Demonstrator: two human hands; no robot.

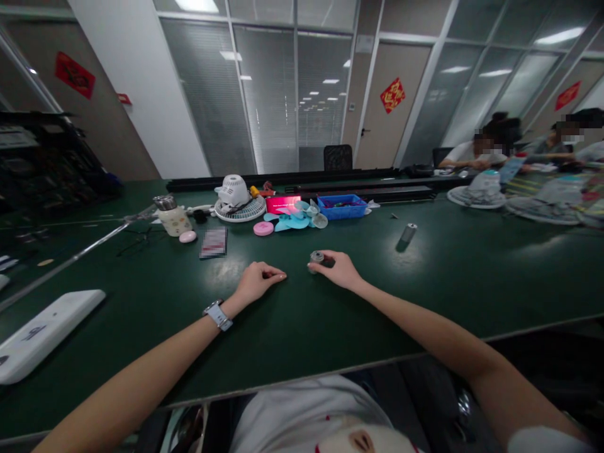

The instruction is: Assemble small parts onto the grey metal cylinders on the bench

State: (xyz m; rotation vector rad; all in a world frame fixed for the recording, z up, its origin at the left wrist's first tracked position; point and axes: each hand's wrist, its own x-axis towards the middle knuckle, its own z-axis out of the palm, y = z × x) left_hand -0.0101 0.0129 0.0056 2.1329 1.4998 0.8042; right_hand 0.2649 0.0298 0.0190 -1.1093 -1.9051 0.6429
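Note:
My right hand grips a small silvery metal cylinder between thumb and fingers, just above or on the green table. The cylinder's round top with a dark centre faces up. To its left, my left hand rests low over the tabletop, thumb and fingertips pinched together. Whatever those fingers may hold is too small or hidden to make out. A watch circles the left wrist. Farther right, a similar metal cylinder stands by itself.
Behind the hands are a blue tray of small parts, light-blue fan blades, a pink round lid and a white fan. A bottle and phone-like card lie left. A white case sits near left. People work far right.

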